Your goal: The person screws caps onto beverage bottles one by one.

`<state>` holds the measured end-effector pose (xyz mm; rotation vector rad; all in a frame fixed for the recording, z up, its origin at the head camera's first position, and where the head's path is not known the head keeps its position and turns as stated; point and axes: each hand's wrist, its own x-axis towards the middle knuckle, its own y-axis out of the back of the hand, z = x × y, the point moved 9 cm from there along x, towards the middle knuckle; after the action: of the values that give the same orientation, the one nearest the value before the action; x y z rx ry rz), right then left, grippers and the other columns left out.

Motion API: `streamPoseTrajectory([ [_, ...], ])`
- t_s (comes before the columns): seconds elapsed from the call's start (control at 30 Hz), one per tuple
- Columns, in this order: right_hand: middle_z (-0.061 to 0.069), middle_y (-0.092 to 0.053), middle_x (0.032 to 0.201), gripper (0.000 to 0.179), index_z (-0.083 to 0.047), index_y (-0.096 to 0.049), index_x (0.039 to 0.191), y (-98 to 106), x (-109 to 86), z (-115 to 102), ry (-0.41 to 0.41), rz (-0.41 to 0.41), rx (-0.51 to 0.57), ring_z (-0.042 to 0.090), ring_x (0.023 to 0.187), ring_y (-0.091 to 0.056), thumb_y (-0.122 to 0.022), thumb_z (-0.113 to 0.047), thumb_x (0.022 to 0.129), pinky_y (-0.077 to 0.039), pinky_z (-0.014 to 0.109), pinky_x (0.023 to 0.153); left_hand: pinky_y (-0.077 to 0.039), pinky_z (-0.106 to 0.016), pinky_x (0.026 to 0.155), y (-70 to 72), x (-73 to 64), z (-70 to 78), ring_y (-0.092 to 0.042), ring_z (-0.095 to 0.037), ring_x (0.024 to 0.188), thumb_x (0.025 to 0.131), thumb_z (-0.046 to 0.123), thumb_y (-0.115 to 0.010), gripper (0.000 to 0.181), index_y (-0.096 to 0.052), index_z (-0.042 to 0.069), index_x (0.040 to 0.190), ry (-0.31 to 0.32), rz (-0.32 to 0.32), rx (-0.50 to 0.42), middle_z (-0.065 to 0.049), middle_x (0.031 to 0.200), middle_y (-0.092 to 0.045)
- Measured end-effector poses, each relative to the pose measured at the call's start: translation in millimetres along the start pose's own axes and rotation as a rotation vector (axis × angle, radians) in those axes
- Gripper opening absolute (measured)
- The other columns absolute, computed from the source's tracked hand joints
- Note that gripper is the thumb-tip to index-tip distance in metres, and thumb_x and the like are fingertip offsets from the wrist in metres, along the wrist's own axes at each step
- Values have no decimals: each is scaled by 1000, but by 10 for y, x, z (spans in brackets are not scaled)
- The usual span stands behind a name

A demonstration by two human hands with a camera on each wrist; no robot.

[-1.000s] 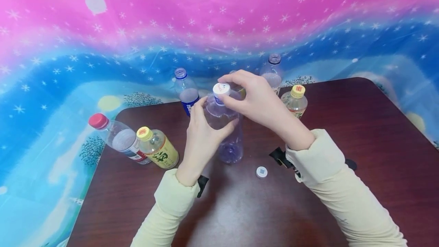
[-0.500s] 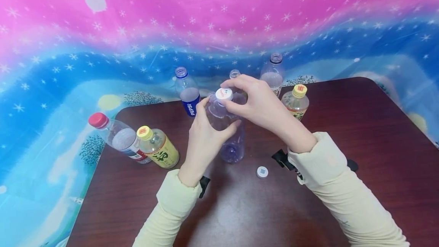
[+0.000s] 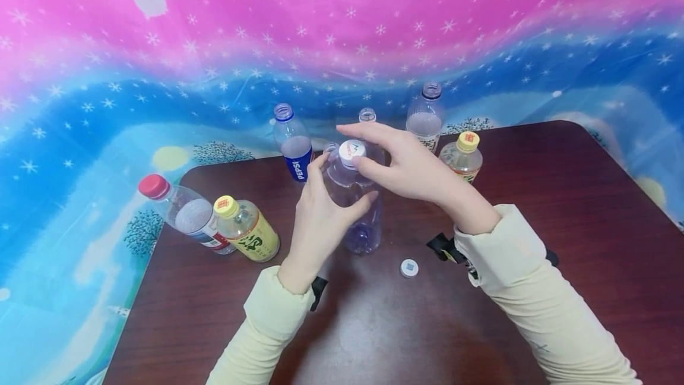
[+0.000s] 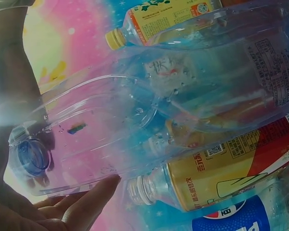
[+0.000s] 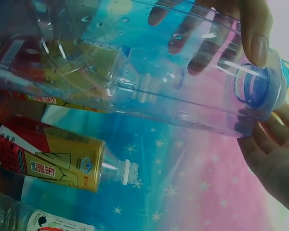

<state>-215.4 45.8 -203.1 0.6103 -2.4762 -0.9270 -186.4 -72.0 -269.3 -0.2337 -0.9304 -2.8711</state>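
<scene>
Showing gold-labelled bottle [image 5: 58, 161] at eight o'clock from right wrist, mostly hidden from head, grasping clear bottle [image 3: 364, 237] with left hand [image 3: 322, 207], loosening right hand [image 3: 414, 165] around cap [image 3: 351, 151].

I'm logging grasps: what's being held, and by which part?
The left hand holds the large clear bottle by its upper body; whether the right hand grips its white cap is unclear.
</scene>
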Motion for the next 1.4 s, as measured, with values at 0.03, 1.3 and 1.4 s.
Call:
streamPoseTrajectory([
  [0.03, 5, -51, 143, 44, -15, -53, 137, -2, 0, 3, 3, -5, 17, 21, 136, -43, -56, -18, 93, -39, 46, 109, -49, -46, 97, -1, -2, 0, -57, -25, 118, 74, 42, -79, 90, -28, 16, 143, -2, 0, -4, -10, 135, -52],
  [1.3, 6, -58, 130, 41, -12, -58, 130, -31, 21, -32, 91, -45, -17, 20, 123, -52, -60, -20, 90, -45, 46, 101, -49, -50, 95, -5, -24, 54, -57, -27, 116, 73, 44, -80, 89, -31, 14, 141, -49, 24, 17, -11, 134, -53],
  [1.4, 7, -61, 125, 36, -9, -61, 127, -21, 24, -65, 151, -62, -26, 21, 121, -53, -56, -17, 91, -46, 47, 100, -49, -49, 95, 4, -26, 62, -57, -26, 116, 73, 44, -80, 88, -31, 14, 140, -55, 32, 25, -11, 135, -52],
])
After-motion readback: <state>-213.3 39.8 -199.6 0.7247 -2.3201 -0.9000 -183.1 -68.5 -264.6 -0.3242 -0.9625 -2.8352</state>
